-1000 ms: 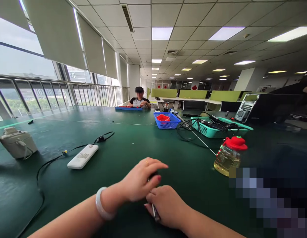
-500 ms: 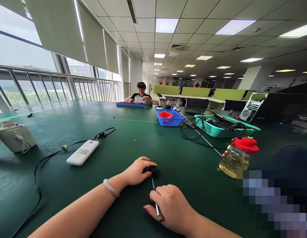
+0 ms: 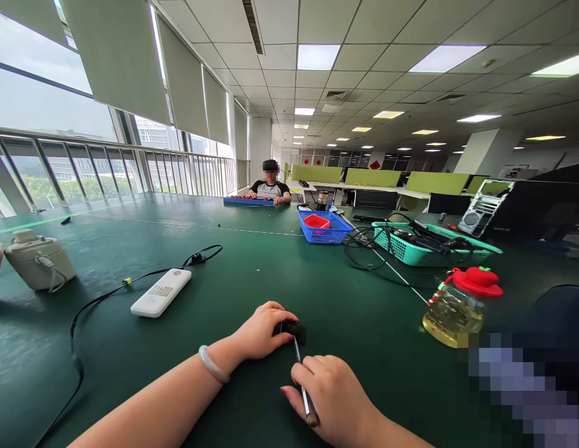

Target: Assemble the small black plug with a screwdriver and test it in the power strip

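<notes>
My left hand, with a pale bangle at its wrist, rests on the green table with thumb and fingers closed round a small black block-like object. The fingers cover part of it, so its exact kind is unclear. In my right hand is a slim metal screwdriver, gripped along its handle. Its thin shaft points away from me and reaches the near side of the black object; the tip itself is too small to make out.
Left of my hands lie a white power bank, a black cable and a beige container. To the right stand a red-lidded jug, a blue basket and a teal basket of cables. A person sits opposite.
The view has shifted a little, so most things sit slightly lower and farther right. Both my hands keep their hold. The person opposite has lowered a raised hand to the table.
</notes>
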Demonstrator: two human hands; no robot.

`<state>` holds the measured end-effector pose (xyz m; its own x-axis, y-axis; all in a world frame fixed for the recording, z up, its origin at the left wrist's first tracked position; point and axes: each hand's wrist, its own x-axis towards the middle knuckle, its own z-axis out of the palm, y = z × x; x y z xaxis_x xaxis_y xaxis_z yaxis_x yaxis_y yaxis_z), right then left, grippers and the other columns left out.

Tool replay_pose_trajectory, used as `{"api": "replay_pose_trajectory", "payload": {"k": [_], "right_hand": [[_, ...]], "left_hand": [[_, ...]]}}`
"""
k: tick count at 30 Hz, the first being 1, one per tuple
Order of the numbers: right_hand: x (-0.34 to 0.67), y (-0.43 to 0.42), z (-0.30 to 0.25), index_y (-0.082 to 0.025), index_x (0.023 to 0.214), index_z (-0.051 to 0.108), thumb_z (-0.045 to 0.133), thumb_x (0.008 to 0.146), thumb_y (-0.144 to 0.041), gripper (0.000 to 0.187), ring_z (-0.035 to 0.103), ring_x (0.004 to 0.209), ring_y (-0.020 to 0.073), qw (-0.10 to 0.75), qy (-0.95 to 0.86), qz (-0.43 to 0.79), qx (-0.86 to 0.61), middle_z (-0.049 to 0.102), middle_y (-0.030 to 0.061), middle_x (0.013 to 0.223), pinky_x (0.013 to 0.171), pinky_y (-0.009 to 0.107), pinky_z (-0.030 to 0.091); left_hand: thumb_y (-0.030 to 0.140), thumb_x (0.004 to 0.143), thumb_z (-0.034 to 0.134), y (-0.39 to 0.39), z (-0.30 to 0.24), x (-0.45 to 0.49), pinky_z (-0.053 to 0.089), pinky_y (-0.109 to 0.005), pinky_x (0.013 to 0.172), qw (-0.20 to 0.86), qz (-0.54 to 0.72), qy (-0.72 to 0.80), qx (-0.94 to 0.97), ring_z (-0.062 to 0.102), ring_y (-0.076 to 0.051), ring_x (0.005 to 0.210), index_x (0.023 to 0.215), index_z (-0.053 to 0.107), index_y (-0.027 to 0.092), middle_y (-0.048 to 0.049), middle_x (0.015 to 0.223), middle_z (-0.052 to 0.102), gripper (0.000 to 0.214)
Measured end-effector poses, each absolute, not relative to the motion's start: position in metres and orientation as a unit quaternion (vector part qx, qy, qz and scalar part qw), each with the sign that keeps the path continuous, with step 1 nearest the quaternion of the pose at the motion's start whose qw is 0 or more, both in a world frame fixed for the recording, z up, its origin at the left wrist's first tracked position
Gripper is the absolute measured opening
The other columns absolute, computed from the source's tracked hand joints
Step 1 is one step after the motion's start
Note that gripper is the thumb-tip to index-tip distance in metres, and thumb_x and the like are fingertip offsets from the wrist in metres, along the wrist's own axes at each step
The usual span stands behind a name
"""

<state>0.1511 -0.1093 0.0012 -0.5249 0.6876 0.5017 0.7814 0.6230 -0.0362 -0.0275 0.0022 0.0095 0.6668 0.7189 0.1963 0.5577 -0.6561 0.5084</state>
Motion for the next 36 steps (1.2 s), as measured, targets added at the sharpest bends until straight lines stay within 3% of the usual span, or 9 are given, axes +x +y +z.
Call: {"api": "replay_pose_trajectory", "payload": {"k": [10, 20, 29, 36], "right_hand": [[0.151, -0.106, 0.002, -0.02, 0.07, 0.054, 0.058, 0.086, -0.026, 0.018, 0.05, 0.055, 0.0126, 0.236, -0.874, -0.078, -0.418, 0.058, -0.0007, 0.063, 0.056, 0.029, 0.023], [0.162, -0.096, 0.014, -0.019, 0.064, 0.056, 0.044, 0.093, -0.024, 0.032, 0.044, 0.053, 0.0109, 0.323, -0.857, -0.07, -0.394, 0.052, -0.0001, 0.061, 0.055, 0.026, 0.027], [0.172, -0.083, 0.011, -0.02, 0.065, 0.058, 0.038, 0.098, -0.043, 0.045, 0.047, 0.056, 0.013, 0.465, -0.743, 0.177, -0.447, 0.05, -0.0002, 0.059, 0.056, 0.025, 0.036], [0.177, -0.063, -0.005, -0.019, 0.063, 0.057, 0.046, 0.086, -0.068, 0.055, 0.036, 0.047, 0.011, 0.546, -0.565, 0.398, -0.473, 0.038, -0.0034, 0.051, 0.044, 0.024, 0.027]], "left_hand": [[0.031, 0.077, 0.069, 0.0, 0.011, -0.027, 0.04, -0.041, 0.105, 0.184, 0.193, 0.393, 0.88, 0.052, -0.025, 0.117, 0.111, 0.063, 0.026, -0.0055, 0.112, 0.063, 0.034], [0.034, 0.081, 0.066, -0.002, 0.008, -0.028, 0.04, -0.04, 0.105, 0.165, 0.196, 0.405, 0.878, 0.055, -0.024, 0.114, 0.118, 0.063, 0.028, -0.006, 0.116, 0.062, 0.038], [0.038, 0.08, 0.067, -0.001, 0.006, -0.029, 0.04, -0.04, 0.104, 0.164, 0.198, 0.399, 0.88, 0.056, -0.025, 0.112, 0.12, 0.061, 0.029, -0.0062, 0.114, 0.062, 0.041], [0.038, 0.078, 0.068, -0.001, 0.009, -0.029, 0.045, -0.038, 0.098, 0.195, 0.192, 0.416, 0.867, 0.057, -0.024, 0.106, 0.116, 0.062, 0.028, -0.0051, 0.11, 0.063, 0.04]]}}
